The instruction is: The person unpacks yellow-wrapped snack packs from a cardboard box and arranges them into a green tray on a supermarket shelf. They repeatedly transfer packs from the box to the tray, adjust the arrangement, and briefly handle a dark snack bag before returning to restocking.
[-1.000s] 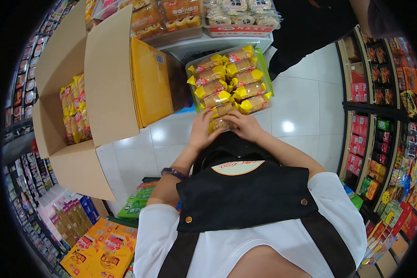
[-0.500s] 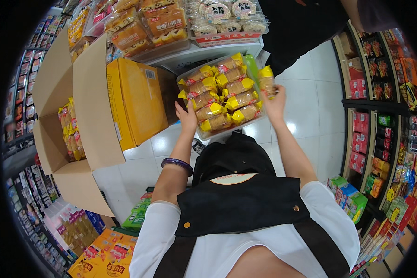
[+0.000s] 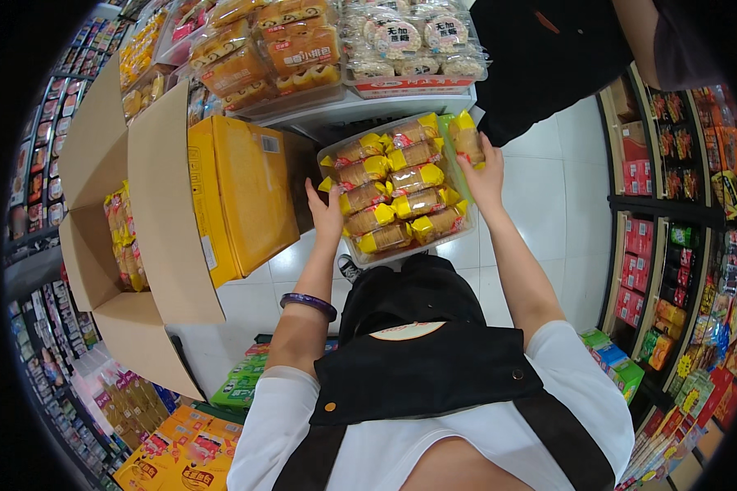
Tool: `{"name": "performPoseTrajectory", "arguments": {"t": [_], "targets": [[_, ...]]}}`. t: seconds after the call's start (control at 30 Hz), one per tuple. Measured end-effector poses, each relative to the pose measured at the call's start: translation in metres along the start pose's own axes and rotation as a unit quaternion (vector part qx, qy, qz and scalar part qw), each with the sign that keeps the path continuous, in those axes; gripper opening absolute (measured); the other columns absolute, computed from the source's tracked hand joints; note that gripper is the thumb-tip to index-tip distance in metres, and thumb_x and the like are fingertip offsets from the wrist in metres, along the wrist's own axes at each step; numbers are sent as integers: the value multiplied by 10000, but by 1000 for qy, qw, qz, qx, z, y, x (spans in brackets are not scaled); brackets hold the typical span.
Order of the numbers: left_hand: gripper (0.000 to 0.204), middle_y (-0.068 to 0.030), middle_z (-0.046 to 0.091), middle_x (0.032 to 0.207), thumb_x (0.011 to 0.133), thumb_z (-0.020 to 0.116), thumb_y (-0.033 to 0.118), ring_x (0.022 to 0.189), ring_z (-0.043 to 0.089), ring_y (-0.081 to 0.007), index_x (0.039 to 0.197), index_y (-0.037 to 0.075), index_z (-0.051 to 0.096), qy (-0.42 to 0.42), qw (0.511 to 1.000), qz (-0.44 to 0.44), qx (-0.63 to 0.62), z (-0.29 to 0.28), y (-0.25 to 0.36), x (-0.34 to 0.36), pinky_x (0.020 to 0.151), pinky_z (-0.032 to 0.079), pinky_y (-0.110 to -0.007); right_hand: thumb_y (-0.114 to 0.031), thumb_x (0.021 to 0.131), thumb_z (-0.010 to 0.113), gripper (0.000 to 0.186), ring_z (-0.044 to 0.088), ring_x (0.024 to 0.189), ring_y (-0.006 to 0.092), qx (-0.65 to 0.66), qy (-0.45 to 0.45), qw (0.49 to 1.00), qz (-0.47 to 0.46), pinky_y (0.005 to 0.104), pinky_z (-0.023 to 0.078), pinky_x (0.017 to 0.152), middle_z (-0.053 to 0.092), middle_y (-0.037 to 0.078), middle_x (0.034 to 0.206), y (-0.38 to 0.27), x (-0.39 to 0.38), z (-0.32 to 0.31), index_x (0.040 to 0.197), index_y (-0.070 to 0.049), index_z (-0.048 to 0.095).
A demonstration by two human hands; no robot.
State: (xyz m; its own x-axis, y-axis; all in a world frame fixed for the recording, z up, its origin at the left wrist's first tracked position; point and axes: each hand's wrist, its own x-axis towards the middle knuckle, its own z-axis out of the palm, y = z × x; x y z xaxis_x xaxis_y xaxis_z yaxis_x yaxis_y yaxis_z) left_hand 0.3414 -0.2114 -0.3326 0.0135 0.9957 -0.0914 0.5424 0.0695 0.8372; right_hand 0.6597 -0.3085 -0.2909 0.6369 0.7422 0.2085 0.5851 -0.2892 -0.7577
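A clear plastic tray (image 3: 397, 255) holds several wrapped rolls (image 3: 418, 180) with yellow twisted ends, laid in two columns; something flat and green (image 3: 457, 194) shows along its right side. My left hand (image 3: 326, 209) grips the tray's left side, thumb near the rolls. My right hand (image 3: 485, 176) has its fingers round a wrapped roll (image 3: 467, 135) at the tray's upper right edge, held upright, lengthwise from me. Left of the tray sit a yellow carton (image 3: 246, 204) and an open cardboard box (image 3: 172, 254) with more wrapped packs (image 3: 125, 245).
Packaged breads (image 3: 295, 53) and round white cakes (image 3: 413, 37) stand in trays beyond. Another person (image 3: 549, 57) in black is at the upper right. Snack shelves (image 3: 663, 204) line the right; orange cartons (image 3: 172, 454) and green packs (image 3: 241, 380) lie lower left.
My hands have moved apart from the tray's near end: the left to its left side, the right up to its right side with a roll, now tilted slightly inward.
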Motion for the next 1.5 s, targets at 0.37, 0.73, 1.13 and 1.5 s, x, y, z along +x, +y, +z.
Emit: {"name": "performPoseTrajectory", "arguments": {"t": [0.37,0.73,1.13,1.5], "targets": [[708,-173,474,1358,931,590,243,1206,485,-244,1507,105,202,-140,972,-111,-154,-7,34,2,1019,368,-327,-233,746,741,616,542,991,386,-85,-60,994,-11,435,464,868,562,181,1027,-12,3,65,1314,-98,542],[556,-103,295,1520,846,620,247,1397,248,-393,1371,186,448,-153,899,323,252,90,114,23,1074,224,-628,-260,820,655,681,496,1116,469,-10,-133,991,14,484,430,955,494,306,1175,-16,7,39,1437,-153,388],[530,2,255,1543,912,568,246,1428,226,-301,1414,216,401,-257,841,286,380,94,102,23,1095,137,-678,-226,762,730,571,525,992,398,-169,-177,961,-131,466,466,819,509,215,1009,-24,10,44,1296,-119,558],[577,-142,378,1448,891,574,220,1381,262,-383,1408,82,358,-162,935,278,150,-29,108,-84,1104,145,-610,-405,853,625,603,474,1188,375,-329,-305,889,-90,490,380,995,466,188,1330,-9,28,42,1385,-167,469]]}}
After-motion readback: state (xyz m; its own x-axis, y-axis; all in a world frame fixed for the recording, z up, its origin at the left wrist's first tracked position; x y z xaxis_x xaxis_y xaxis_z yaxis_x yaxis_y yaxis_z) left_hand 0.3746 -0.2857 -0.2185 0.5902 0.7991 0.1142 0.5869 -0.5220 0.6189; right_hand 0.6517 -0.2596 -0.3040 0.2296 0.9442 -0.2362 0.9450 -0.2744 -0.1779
